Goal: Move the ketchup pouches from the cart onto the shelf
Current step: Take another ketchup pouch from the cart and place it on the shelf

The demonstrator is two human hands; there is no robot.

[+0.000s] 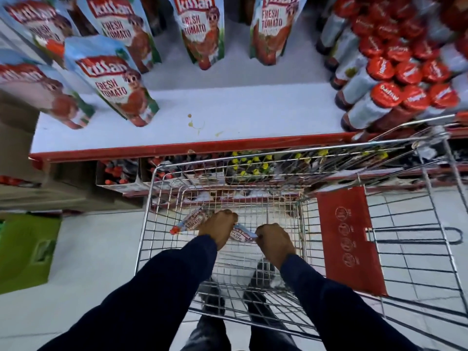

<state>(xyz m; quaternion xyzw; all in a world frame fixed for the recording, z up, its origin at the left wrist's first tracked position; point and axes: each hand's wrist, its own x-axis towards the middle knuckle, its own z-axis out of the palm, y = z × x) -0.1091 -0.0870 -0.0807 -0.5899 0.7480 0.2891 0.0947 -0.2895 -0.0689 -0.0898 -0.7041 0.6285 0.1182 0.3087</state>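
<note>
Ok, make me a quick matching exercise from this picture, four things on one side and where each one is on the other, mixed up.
Things:
1. pouch in the left hand
2. red-capped bottles
3. green box
4. red panel

Places:
A. on the floor, left of the cart
B. on the cart's right side
C. down inside the cart basket
D. on the shelf, right end

Pairs: 1-C, 2-D, 3-A, 4-B
</note>
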